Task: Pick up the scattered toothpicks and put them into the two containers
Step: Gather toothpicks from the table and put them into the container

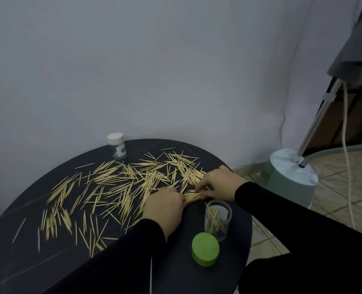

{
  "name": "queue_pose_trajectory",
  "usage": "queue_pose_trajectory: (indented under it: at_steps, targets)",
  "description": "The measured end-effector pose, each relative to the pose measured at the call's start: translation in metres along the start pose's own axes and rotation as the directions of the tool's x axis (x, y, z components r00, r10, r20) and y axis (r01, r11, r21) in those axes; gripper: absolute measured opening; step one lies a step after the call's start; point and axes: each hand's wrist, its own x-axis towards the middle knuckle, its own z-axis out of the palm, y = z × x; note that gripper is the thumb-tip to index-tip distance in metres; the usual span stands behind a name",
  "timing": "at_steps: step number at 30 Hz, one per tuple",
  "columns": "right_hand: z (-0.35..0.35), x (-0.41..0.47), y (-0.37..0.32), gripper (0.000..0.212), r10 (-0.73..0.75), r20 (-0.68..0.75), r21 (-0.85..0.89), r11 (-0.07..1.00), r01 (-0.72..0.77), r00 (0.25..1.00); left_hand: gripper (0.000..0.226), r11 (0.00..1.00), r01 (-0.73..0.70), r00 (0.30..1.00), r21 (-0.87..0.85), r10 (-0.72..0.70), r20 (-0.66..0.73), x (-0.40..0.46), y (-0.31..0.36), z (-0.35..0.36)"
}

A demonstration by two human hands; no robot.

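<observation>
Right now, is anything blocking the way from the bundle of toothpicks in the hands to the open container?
Nothing visible does. The bundle lies between the left hand and right hand, just beyond the open container, whose mouth is uncovered. Its green lid sits on the table nearer the person, out of the path.

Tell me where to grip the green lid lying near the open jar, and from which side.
Grip the green lid by its round side wall, coming from above with thumb and fingers on opposite sides. It lies flat on the table beside the open jar, so the rim is free all round; approach from the near side, away from the jar.
</observation>
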Motion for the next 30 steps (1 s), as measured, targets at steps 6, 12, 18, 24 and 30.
queue_pose_trajectory:
  at_steps: [6,12,18,24,30]
  targets:
    - [-0.002,-0.005,-0.003,0.026,0.025,-0.018,-0.029,0.999,-0.025,1.0,0.033,1.0,0.008,1.0,0.014,-0.008,-0.029,-0.004,0.004,0.0]
    - [-0.006,-0.011,-0.003,0.023,0.109,-0.083,0.05,0.993,-0.105,0.991,0.025,0.989,0.074,0.994,-0.13,-0.084,-0.07,-0.003,-0.001,-0.005]
    - [-0.011,-0.02,-0.002,0.022,0.211,-0.11,0.184,0.965,-0.189,0.971,0.018,0.968,0.132,0.986,-0.213,-0.15,-0.07,0.0,-0.006,-0.006]
    - [-0.011,-0.028,-0.001,0.022,0.278,-0.103,0.256,0.935,-0.245,0.955,0.016,0.952,0.165,0.978,-0.257,-0.192,-0.084,0.002,-0.007,-0.006]
    - [-0.014,-0.031,-0.006,0.025,0.284,-0.059,0.297,0.92,-0.255,0.957,0.012,0.925,0.179,0.966,-0.336,-0.23,-0.119,0.002,-0.004,-0.008]
